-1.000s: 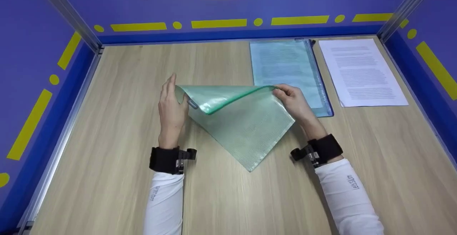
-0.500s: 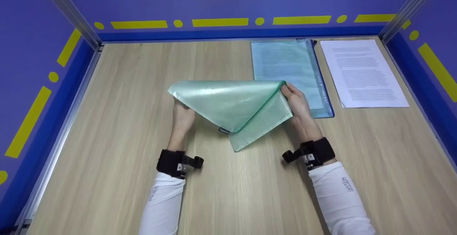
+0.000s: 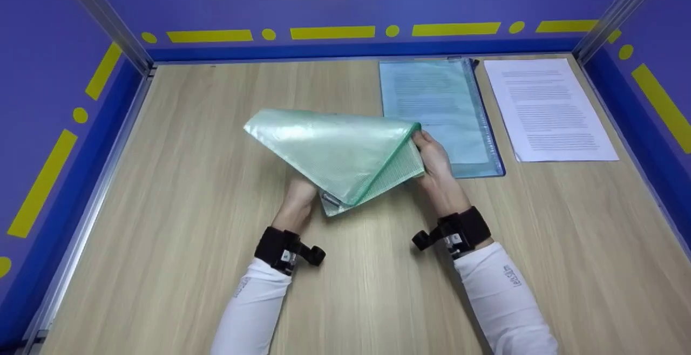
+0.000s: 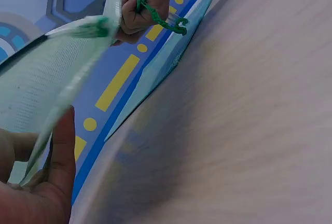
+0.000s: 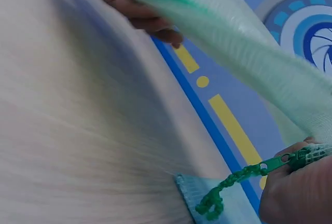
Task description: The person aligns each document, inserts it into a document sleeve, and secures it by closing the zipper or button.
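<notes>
Green mesh zip pouch [image 3: 329, 152]: hanging above the wooden table [image 3: 183, 193], folding over itself, its green-edged flap slanting toward the near side.
Left hand [image 3: 300, 189]: gripping the pouch's edge between thumb and fingers, partly hiding beneath it in the head view.
Right hand [image 3: 436, 158]: pinching the zipped corner, a green zip pull [image 5: 275, 162] and knotted cord [image 5: 224, 184] dangling beside it.
Dark tag [image 3: 330, 199]: showing near the fold's lower corner.
Blue zip folder [image 3: 432, 101]: lying behind the right hand, containing printed paper.
Loose printed sheet [image 3: 548, 109]: lying just right of the folder.
</notes>
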The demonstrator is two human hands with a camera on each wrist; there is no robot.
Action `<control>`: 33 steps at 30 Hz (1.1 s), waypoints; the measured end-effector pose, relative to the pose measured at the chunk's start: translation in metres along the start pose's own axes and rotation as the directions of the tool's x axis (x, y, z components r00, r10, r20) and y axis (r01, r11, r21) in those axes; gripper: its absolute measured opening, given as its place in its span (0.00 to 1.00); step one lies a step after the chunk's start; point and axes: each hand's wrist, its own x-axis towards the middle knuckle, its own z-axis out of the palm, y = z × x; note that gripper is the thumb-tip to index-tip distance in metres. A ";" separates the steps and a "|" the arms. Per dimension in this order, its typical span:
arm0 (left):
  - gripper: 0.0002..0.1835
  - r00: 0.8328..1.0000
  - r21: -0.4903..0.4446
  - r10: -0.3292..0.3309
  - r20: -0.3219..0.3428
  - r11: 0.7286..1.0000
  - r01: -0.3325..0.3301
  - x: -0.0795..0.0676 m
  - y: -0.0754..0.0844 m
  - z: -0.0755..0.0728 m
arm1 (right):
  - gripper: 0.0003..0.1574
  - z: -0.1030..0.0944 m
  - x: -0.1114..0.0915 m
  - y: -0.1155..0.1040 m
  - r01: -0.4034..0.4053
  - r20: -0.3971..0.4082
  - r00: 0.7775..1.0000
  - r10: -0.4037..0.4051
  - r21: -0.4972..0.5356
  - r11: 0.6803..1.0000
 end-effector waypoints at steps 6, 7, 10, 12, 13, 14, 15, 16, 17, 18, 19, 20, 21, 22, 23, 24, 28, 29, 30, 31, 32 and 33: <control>0.24 0.999 0.176 -0.018 0.043 0.984 0.010 -0.072 0.114 0.004 | 0.16 0.005 0.003 0.015 0.028 -0.068 0.997 -0.046 -0.247 0.969; 0.24 0.999 0.190 -0.011 0.053 0.982 0.000 -0.073 0.117 0.000 | 0.17 0.006 0.003 0.017 0.034 -0.072 0.996 -0.057 -0.294 0.955; 0.24 0.998 0.224 -0.010 0.057 0.975 -0.003 -0.062 0.113 -0.014 | 0.19 0.010 0.003 0.022 0.032 -0.057 0.997 -0.060 -0.406 0.913; 0.24 0.998 0.228 0.008 0.058 0.973 -0.021 -0.051 0.104 -0.025 | 0.20 0.013 0.003 0.024 0.022 -0.035 0.998 -0.043 -0.467 0.884; 0.24 0.998 0.237 0.015 0.055 0.971 -0.028 -0.046 0.100 -0.030 | 0.21 0.015 0.002 0.025 0.019 -0.018 0.999 -0.032 -0.498 0.867; 0.23 0.998 0.247 0.026 0.051 0.968 -0.038 -0.041 0.096 -0.036 | 0.21 0.016 0.002 0.026 0.015 -0.002 1.000 -0.019 -0.521 0.854; 0.23 0.998 0.258 0.039 0.045 0.965 -0.050 -0.037 0.093 -0.041 | 0.21 0.018 0.002 0.027 0.015 0.012 1.000 -0.010 -0.546 0.837; 0.22 0.998 0.274 0.053 0.039 0.960 -0.062 -0.033 0.090 -0.046 | 0.22 0.020 0.002 0.028 0.013 0.023 1.000 -0.001 -0.565 0.825; 0.22 0.997 0.296 0.062 0.036 0.953 -0.070 -0.030 0.089 -0.051 | 0.22 0.021 0.001 0.029 0.015 0.034 0.999 0.006 -0.584 0.812; 0.21 0.997 0.316 0.070 0.036 0.946 -0.077 -0.028 0.088 -0.055 | 0.23 0.023 0.001 0.030 0.019 0.042 0.999 0.007 -0.600 0.800; 0.21 0.996 0.341 0.077 0.036 0.936 -0.085 -0.027 0.088 -0.059 | 0.24 0.025 0.002 0.031 0.023 0.049 0.999 0.008 -0.611 0.791; 0.21 0.996 0.362 0.086 0.037 0.928 -0.093 -0.025 0.088 -0.062 | 0.25 0.026 0.002 0.032 0.029 0.054 0.999 0.005 -0.619 0.785; 0.20 0.995 0.381 0.091 0.037 0.919 -0.098 -0.024 0.089 -0.065 | 0.25 0.028 0.002 0.033 0.037 0.059 0.998 0.001 -0.634 0.772; 0.20 0.995 0.402 0.093 0.039 0.910 -0.101 -0.023 0.089 -0.068 | 0.26 0.029 0.002 0.034 0.048 0.067 0.998 -0.006 -0.649 0.759; 0.20 0.995 0.423 0.093 0.040 0.900 -0.101 -0.022 0.089 -0.070 | 0.26 0.030 0.002 0.034 0.060 0.076 0.997 -0.013 -0.670 0.740; 0.20 0.995 0.444 0.094 0.035 0.890 -0.100 -0.021 0.090 -0.072 | 0.27 0.031 0.002 0.035 0.073 0.085 0.996 -0.020 -0.691 0.719; 0.19 0.998 0.554 0.062 0.010 0.830 -0.057 -0.018 0.092 -0.080 | 0.29 0.033 0.000 0.034 0.114 0.130 0.991 -0.019 -0.782 0.613; 0.19 0.998 0.581 0.056 0.001 0.812 -0.046 -0.016 0.093 -0.082 | 0.29 0.033 0.000 0.035 0.126 0.141 0.990 -0.019 -0.802 0.584; 0.20 0.999 0.608 0.048 -0.008 0.793 -0.033 -0.015 0.094 -0.084 | 0.29 0.034 -0.001 0.035 0.133 0.148 0.989 -0.018 -0.819 0.558; 0.22 0.999 0.635 0.040 -0.018 0.772 -0.020 -0.014 0.095 -0.086 | 0.29 0.035 -0.001 0.035 0.147 0.160 0.987 -0.023 -0.835 0.531; 0.24 0.999 0.658 0.039 -0.029 0.753 -0.010 -0.012 0.096 -0.087 | 0.29 0.036 -0.002 0.035 0.164 0.170 0.985 -0.033 -0.854 0.494; 0.27 0.998 0.684 0.043 -0.037 0.729 -0.006 -0.011 0.097 -0.089 | 0.29 0.036 -0.002 0.036 0.185 0.185 0.982 -0.045 -0.871 0.455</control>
